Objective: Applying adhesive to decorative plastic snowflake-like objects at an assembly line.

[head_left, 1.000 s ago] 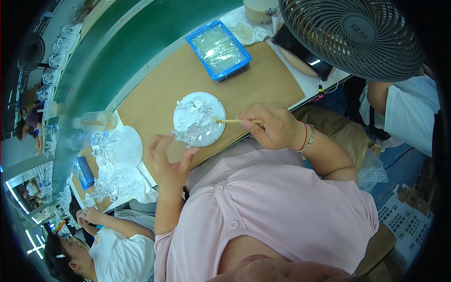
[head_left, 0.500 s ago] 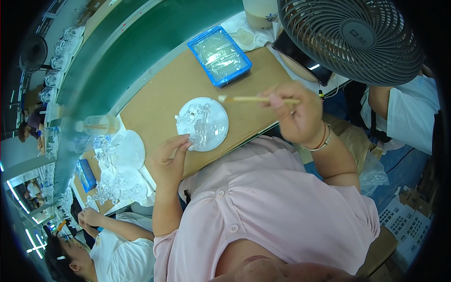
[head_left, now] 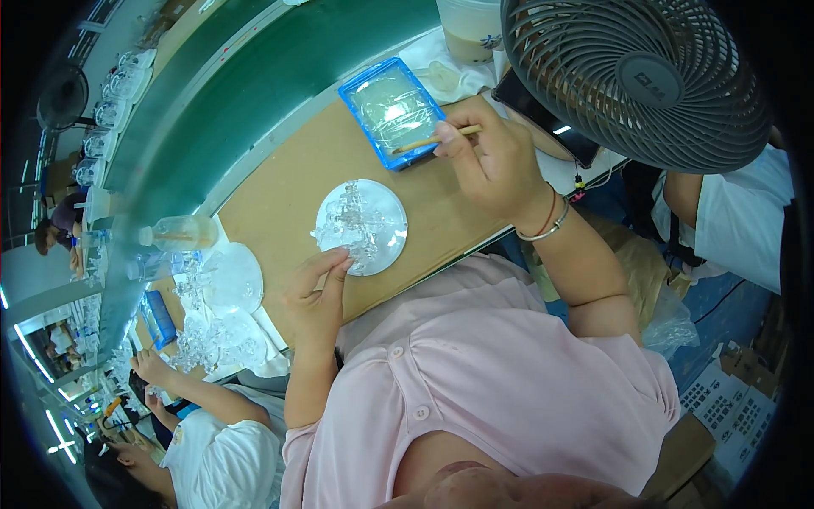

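Between its thumb and fingers, my left hand pinches the near edge of a clear, branching plastic-like piece. The piece lies over a round white plate on the brown board. My right hand is closed round a thin, pale-handled brush. The brush tip is over the near edge of a blue tray with a shiny, film-like surface inside. Whether the tip touches that surface I cannot tell.
A large grey fan stands at the upper right beside a dark flat device and a plastic cup. On the left are a bottle, clear pieces on plates, and a co-worker. A green belt runs behind the board.
My right hand has brought the brush up and left, from beside the plate to the blue tray. The clear piece has turned slightly in my left hand.
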The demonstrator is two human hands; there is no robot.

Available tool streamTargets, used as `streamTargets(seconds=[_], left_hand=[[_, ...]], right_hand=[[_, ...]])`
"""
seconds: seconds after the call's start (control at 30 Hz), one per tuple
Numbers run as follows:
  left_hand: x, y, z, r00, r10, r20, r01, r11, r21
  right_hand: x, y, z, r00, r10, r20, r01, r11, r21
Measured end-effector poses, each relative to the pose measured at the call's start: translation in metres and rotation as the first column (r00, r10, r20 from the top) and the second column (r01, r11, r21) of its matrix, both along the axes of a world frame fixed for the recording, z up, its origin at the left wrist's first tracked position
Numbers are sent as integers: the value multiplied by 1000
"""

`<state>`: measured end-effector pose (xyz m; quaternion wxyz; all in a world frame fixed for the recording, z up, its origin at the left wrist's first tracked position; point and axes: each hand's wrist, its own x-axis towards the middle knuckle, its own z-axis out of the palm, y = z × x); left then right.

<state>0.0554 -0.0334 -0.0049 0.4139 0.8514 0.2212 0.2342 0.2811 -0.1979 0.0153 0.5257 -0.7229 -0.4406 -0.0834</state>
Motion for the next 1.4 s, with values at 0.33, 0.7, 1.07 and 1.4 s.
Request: streamTargets(seconds=[0.33, 0.7, 1.07, 1.4], left_hand=[[6, -2, 7, 998, -58, -4, 58, 998, 38], [0, -1, -1, 999, -31, -28, 29, 997, -74], [4, -5, -1, 1000, 29, -3, -29, 996, -90], [5, -6, 3, 999, -12, -31, 9, 997, -77]], right_hand=[[-6, -24, 11, 1000, -7, -7, 8, 998, 66], [-39, -5, -13, 989, 123, -83, -126, 992, -31], [-41, -7, -4, 986, 153, 72, -151, 988, -36], [-27, -21, 10, 996, 22, 83, -36, 984, 176]])
